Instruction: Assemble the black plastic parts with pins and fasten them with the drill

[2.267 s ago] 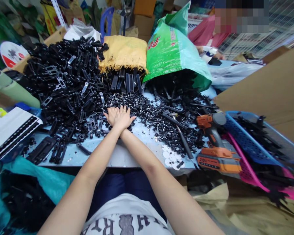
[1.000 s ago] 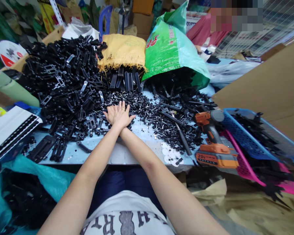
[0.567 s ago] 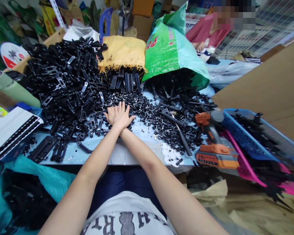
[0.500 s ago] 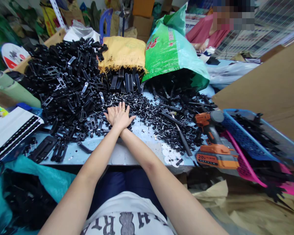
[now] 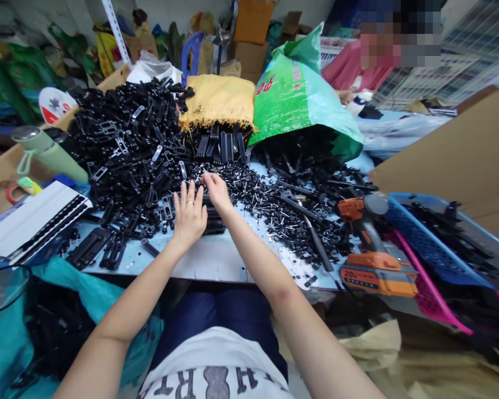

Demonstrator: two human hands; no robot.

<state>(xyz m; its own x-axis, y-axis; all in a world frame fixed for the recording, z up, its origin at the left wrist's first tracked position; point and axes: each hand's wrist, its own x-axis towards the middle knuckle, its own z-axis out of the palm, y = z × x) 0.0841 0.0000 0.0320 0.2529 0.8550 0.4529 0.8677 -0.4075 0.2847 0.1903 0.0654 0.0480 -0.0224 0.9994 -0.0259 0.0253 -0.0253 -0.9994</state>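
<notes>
My left hand point(image 5: 189, 213) lies with its fingers spread, a ring on one, resting on a small black stack of parts point(image 5: 213, 220) on the pale blue table point(image 5: 216, 257). My right hand point(image 5: 216, 191) is just beyond it, with its fingers bent together at the edge of a spread of small black screws and pins point(image 5: 266, 199). What the right fingers hold is hidden. A large heap of black plastic clips point(image 5: 125, 138) rises to the left of both hands.
A yellow sack point(image 5: 218, 100) and a green bag point(image 5: 299, 94) spill black parts at the back. An orange drill point(image 5: 368, 249), a blue basket point(image 5: 419, 233) and cardboard point(image 5: 453, 155) lie right. A green bottle point(image 5: 50, 155) and white tray point(image 5: 33, 216) are left. A person in pink point(image 5: 349, 55) sits behind.
My hands were crossed and stacked flat together; now they have come apart, the left on the black stack, the right reaching into the small parts. The view shifted slightly down.
</notes>
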